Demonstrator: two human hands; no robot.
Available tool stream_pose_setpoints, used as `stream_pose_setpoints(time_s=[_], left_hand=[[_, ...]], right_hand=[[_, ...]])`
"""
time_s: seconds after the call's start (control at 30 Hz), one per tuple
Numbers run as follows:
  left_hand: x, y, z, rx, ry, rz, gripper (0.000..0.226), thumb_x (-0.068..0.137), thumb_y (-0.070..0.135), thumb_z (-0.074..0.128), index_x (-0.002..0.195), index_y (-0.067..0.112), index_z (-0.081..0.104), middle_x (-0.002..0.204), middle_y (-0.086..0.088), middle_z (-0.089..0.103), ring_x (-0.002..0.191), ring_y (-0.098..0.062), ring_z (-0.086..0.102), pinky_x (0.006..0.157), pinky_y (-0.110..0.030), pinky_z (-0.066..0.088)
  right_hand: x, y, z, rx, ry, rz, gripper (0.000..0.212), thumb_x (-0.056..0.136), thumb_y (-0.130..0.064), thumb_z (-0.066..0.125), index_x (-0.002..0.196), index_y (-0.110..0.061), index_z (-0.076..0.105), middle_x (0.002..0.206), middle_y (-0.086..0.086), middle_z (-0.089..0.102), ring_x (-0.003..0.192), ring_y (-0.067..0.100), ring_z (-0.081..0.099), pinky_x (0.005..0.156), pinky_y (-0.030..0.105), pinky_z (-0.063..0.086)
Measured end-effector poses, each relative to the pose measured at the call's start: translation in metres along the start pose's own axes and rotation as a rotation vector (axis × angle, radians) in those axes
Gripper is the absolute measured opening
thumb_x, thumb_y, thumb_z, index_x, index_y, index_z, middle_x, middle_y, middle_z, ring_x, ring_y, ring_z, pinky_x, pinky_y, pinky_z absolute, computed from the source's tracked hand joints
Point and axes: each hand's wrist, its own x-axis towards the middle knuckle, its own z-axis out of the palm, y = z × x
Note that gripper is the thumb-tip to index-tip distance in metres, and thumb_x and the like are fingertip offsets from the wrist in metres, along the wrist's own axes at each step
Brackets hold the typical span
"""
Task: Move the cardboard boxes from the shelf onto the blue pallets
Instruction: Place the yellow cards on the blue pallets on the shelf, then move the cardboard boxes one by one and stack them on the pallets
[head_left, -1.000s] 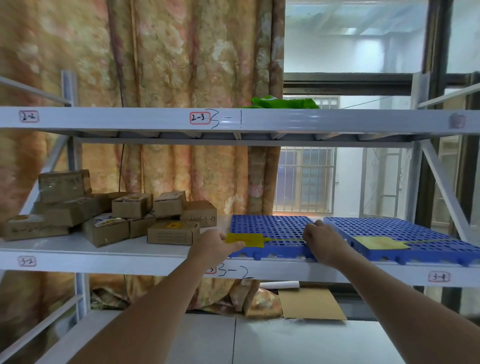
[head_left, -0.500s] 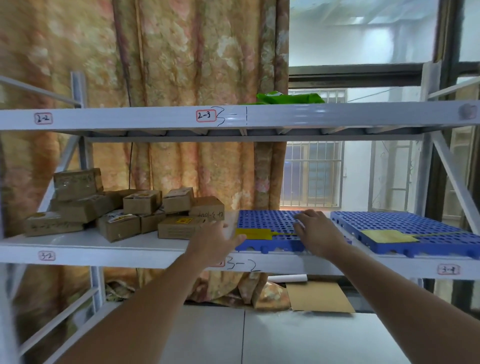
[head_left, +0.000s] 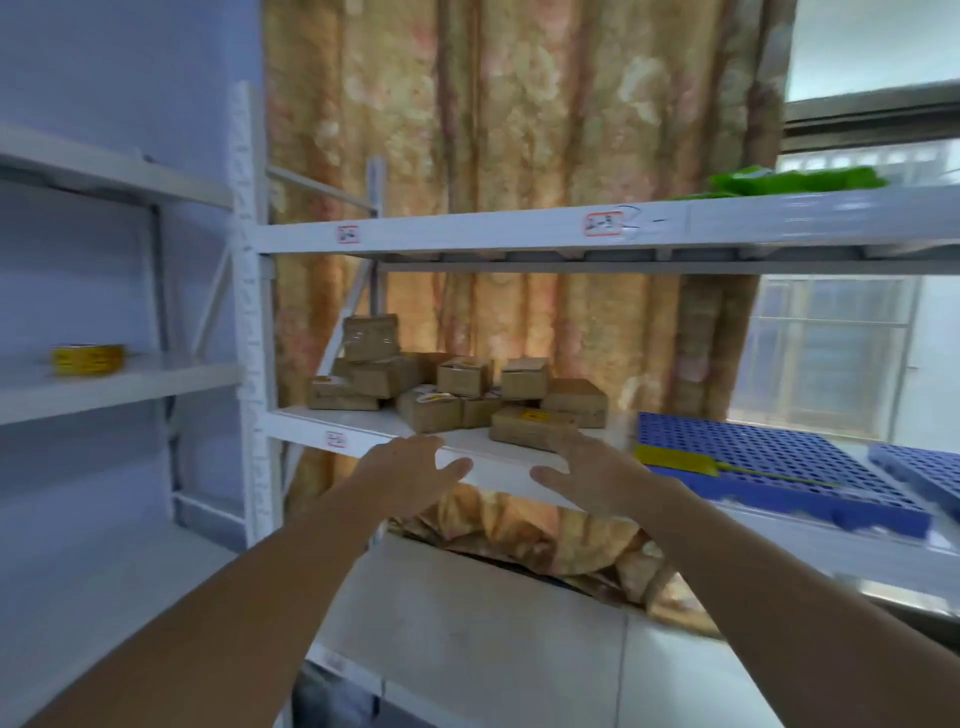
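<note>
Both hands have left the pallet edge and swung left since a second ago; my view has turned with them, bringing a second rack into sight. Left hand: fingers spread and relaxed, holding nothing, in front of the shelf edge below the boxes. Right hand: likewise spread and empty, just before the nearest box, whether touching it I cannot tell. Boxes: a loose cardboard heap on the middle shelf, some stacked, the tallest stack at the back left, all well left of the pallets. Near pallet: blue, perforated, flat on the same shelf to the right of the heap, a yellow tag lying on its front corner. Far pallet: blue, further right, cut by the frame edge. Green item: on the upper shelf. Curtain: patterned, behind the rack. Yellow tape roll: on the left rack's shelf.
</note>
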Motion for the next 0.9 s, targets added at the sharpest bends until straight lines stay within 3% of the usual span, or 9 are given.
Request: stream_pose_setpoints(time_s=[0.17, 0.3, 0.5, 0.67, 0.9], left_hand=[[-0.028, -0.083, -0.016, 0.02, -0.009, -0.109, 0.081, 0.096, 0.077, 0.028, 0.158, 0.025, 0.034, 0.162, -0.002, 0.039, 0.148, -0.025, 0.037, 0.117, -0.043, 0.031], [-0.039, -0.152, -0.031, 0.053, -0.009, -0.137, 0.081, 0.092, 0.08, 0.018, 0.141, 0.024, 0.05, 0.146, -0.006, 0.055, 0.129, -0.027, 0.053, 0.105, -0.045, 0.045], [-0.042, -0.248, -0.047, 0.028, 0.011, -0.129, 0.085, 0.092, 0.081, 0.025, 0.153, 0.024, 0.042, 0.154, -0.003, 0.05, 0.138, -0.026, 0.05, 0.111, -0.046, 0.042], [-0.025, -0.296, -0.049, 0.012, -0.033, -0.08, 0.081, 0.096, 0.077, 0.027, 0.156, 0.023, 0.038, 0.161, -0.001, 0.041, 0.145, -0.024, 0.042, 0.116, -0.045, 0.034], [0.038, -0.327, -0.046, -0.018, 0.012, -0.021, 0.083, 0.095, 0.078, 0.029, 0.157, 0.023, 0.038, 0.163, 0.0, 0.038, 0.148, -0.024, 0.038, 0.119, -0.044, 0.031]], right_hand=[[0.031, -0.079, 0.016, 0.005, -0.013, -0.084, 0.083, 0.098, -0.073, 0.029, 0.163, -0.023, 0.018, 0.169, 0.003, 0.022, 0.153, 0.028, 0.023, 0.122, 0.044, 0.027], [0.057, -0.144, 0.021, 0.021, 0.005, -0.127, 0.081, 0.099, -0.072, 0.03, 0.163, -0.023, 0.02, 0.17, 0.001, 0.018, 0.154, 0.023, 0.021, 0.123, 0.041, 0.022], [0.097, -0.237, 0.035, 0.045, 0.027, -0.111, 0.076, 0.101, -0.066, 0.033, 0.162, -0.021, 0.023, 0.169, 0.001, 0.022, 0.154, 0.021, 0.021, 0.122, 0.038, 0.02], [0.128, -0.279, 0.039, 0.034, 0.011, -0.074, 0.076, 0.102, -0.064, 0.033, 0.162, -0.02, 0.022, 0.169, 0.002, 0.02, 0.155, 0.021, 0.02, 0.123, 0.035, 0.018], [0.19, -0.298, 0.034, 0.068, 0.057, -0.065, 0.077, 0.1, -0.067, 0.034, 0.159, -0.018, 0.031, 0.165, 0.006, 0.031, 0.149, 0.026, 0.032, 0.12, 0.041, 0.03]])
